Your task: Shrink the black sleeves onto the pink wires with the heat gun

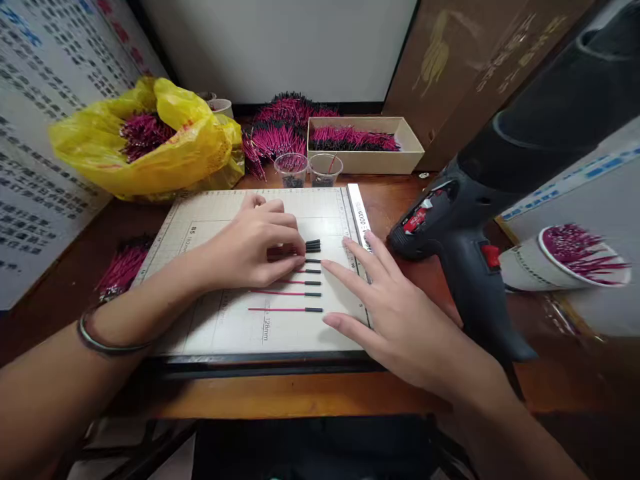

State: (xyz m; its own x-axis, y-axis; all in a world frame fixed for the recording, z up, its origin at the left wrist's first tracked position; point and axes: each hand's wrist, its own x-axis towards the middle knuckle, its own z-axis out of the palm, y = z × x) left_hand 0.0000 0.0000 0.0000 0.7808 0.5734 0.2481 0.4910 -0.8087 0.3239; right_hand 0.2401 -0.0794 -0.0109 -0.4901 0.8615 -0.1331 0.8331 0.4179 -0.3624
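Several thin red wires with black sleeves lie side by side on a white gridded board, the lowest wire [280, 309] fully in sight. My left hand [260, 240] is closed over the upper wires, its thumb and forefinger pinching one wire close to its black sleeve [313, 261]. The other ends of these upper wires are hidden beneath the hand. Further up, a tight group of black sleeves [313, 246] pokes out past the fingers. My right hand [387, 300] is open with fingers spread over the board's right edge. Its forefinger tip is at the pinched wire's sleeve end; whether they touch, I cannot tell.
A black heat gun [465, 220] stands at the right, near a paper cup [530, 263] of red wires. Behind the gridded board [210, 327] are two clear cups [291, 167], an open box [367, 162] of wires, wire piles [280, 137] and a yellow bag [200, 153].
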